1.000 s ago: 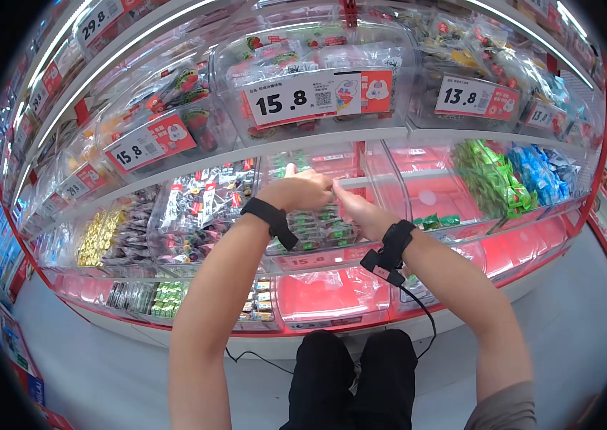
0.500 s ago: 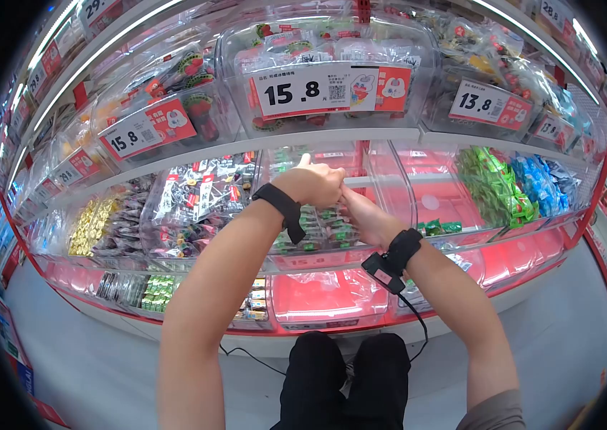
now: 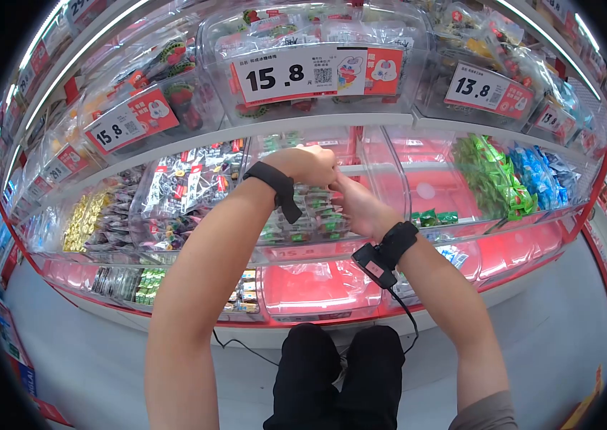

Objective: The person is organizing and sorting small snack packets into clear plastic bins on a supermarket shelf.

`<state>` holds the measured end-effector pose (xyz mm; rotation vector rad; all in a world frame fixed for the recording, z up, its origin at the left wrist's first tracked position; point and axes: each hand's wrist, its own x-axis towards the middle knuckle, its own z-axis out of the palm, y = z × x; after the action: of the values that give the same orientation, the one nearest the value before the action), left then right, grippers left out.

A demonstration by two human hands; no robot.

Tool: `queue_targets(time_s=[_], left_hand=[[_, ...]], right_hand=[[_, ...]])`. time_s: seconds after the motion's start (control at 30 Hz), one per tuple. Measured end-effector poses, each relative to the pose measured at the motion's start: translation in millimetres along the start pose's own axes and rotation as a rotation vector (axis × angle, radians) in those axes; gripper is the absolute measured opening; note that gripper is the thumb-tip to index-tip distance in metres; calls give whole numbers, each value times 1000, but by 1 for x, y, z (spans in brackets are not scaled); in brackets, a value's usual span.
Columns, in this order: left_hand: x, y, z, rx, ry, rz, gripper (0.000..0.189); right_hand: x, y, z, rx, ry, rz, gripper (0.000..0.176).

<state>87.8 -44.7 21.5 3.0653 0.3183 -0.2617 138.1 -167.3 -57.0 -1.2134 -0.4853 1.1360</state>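
Both hands reach into a clear bin on the middle shelf and meet at the fingers. My left hand (image 3: pixel 313 164) has its fingers bent and drawn together; what they hold, if anything, is hidden. Close against it, my right hand (image 3: pixel 359 208) has its fingertips tucked near the left hand, and their grip cannot be made out. Under the hands lie small green-and-clear packets (image 3: pixel 309 215). A black strap (image 3: pixel 278 188) wraps my left wrist. On my right wrist a strap holds a small black device (image 3: pixel 373 266) with a cable.
Above the hands juts a shelf edge (image 3: pixel 303 127) with a 15.8 price sign (image 3: pixel 318 75). Left are bins of dark wrapped sweets (image 3: pixel 196 179); right, green bags (image 3: pixel 493 175) and blue bags (image 3: pixel 538 183). A lower row of bins (image 3: pixel 318 290) runs beneath.
The view has shifted slightly. My left hand's raised finger has folded down, and both hands remain together over the packets.
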Motion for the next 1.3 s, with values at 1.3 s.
queue_targets(time_s=[1.3], left_hand=[[11, -21, -21, 211, -208, 315, 36]], right_hand=[[-14, 3, -22, -470, 72, -7, 78]])
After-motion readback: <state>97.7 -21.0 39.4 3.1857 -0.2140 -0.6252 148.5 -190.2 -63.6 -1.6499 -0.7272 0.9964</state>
